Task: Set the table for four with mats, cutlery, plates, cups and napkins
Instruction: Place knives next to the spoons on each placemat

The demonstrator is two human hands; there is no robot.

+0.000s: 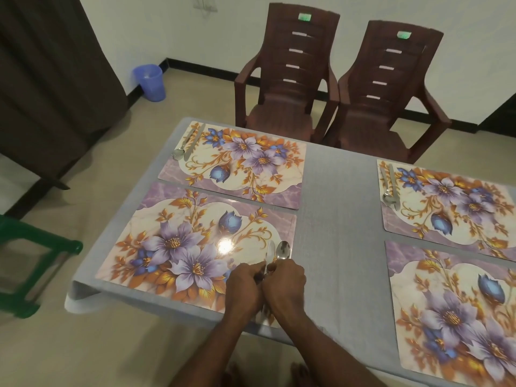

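Two shiny pieces, a knife (pixel 270 254) and a spoon (pixel 282 251), lie side by side on the near left mat (pixel 178 247), at about 3 o'clock on it. Both hands are on them. The left hand (pixel 245 286) has its fingers curled around the handles, and the right hand (pixel 284 283) is curled over them too, right beside it. The hands touch each other, so which hand has which handle cannot be told.

Four flower mats lie on the grey table (pixel 335 205). The far left mat (pixel 234 166) has cutlery at 9 o'clock. The far right mat (pixel 446 205) has cutlery at 9 o'clock too. The near right mat (pixel 452 317) shows no cutlery yet.

What could go wrong? The knife and spoon sit close to the mat's right edge, so a small push could slide them off onto the cloth. The mat looks smooth and shiny, so it may slip toward the near table edge if the hands drag on it. No plates, cups or napkins are seen yet, so much of the job looks undone.

Two brown chairs (pixel 335 93) stand at 12 o'clock, and a blue bin (pixel 149 82) sits at 10 o'clock.
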